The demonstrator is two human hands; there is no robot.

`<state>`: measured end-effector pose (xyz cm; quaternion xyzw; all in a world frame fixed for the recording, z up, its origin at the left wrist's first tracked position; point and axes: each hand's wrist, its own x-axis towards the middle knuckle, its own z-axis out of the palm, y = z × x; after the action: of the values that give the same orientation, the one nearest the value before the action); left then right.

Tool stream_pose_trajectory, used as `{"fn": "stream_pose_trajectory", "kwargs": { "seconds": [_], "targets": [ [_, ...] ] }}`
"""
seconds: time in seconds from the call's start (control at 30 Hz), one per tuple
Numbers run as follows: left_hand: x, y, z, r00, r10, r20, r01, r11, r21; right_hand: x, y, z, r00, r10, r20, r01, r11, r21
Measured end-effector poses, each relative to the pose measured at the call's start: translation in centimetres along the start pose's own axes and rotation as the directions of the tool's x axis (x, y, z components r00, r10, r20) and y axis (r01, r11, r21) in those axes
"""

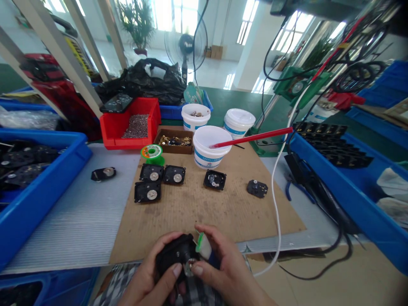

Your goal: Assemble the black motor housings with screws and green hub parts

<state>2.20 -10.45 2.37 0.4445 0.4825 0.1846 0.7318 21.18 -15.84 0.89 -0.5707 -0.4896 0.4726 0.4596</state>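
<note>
Left hand (156,276) and right hand (223,272) clench a black housing (175,255). Beyond the fingers, a brown tray (174,146) holds brass fittings; a red bin (130,123) holds small metal bits.

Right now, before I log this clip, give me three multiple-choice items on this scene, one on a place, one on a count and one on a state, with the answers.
1. Where does the red rod rest?
A) In the white tub
B) In the red crate
C) In the blue bin

2. How many black housings lie on the brown cardboard sheet?
A) Three
B) Five
C) Seven

3. What does the left hand grip?
A) A black housing
B) The red rod
C) The white tub

Answers:
1: A, its end reaches inside the tub's rim.
2: B, four sit near the tub and one further right.
3: A, its fingers wrap around the housing.
</note>
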Motion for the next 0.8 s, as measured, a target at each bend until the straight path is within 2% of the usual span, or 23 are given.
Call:
{"fn": "stream_pose_trajectory", "kwargs": {
  "seconds": [0.1, 0.17, 0.23, 0.3, 0.47, 0.8],
  "targets": [
    [0.4, 0.0, -0.5, 0.999, -0.006, -0.035, 0.003, 0.995, -0.104, -0.6, -0.1, -0.5, 0.975, -0.219, -0.031, 0.2, 0.934, -0.297],
    [0.5, 0.0, -0.7, 0.997, -0.01, -0.076, -0.003, 0.985, -0.173, -1.0, -0.5, -0.5, 0.93, -0.367, 0.009, 0.329, 0.82, -0.468],
    [0.5, -0.1, -0.8, 0.997, -0.019, -0.08, 0.003, 0.981, -0.194, -1.1, -0.8, -0.3, 0.889, -0.457, 0.042, 0.398, 0.723, -0.564],
    [0.5, -0.1, -0.9, 0.997, -0.028, -0.069, 0.015, 0.984, -0.178, -1.1, -1.1, 0.0, 0.873, -0.483, 0.06, 0.414, 0.671, -0.615],
    [0.4, 0.0, -0.7, 0.996, -0.022, -0.084, 0.004, 0.979, -0.203, -0.8, -1.5, 0.4, 0.845, -0.528, 0.078, 0.44, 0.606, -0.662],
    [0.2, -0.1, -1.3, 0.996, -0.024, -0.083, 0.012, 0.989, -0.149, -0.6, -2.0, 0.5, 0.85, -0.515, 0.108, 0.452, 0.61, -0.651]
  ]
}}
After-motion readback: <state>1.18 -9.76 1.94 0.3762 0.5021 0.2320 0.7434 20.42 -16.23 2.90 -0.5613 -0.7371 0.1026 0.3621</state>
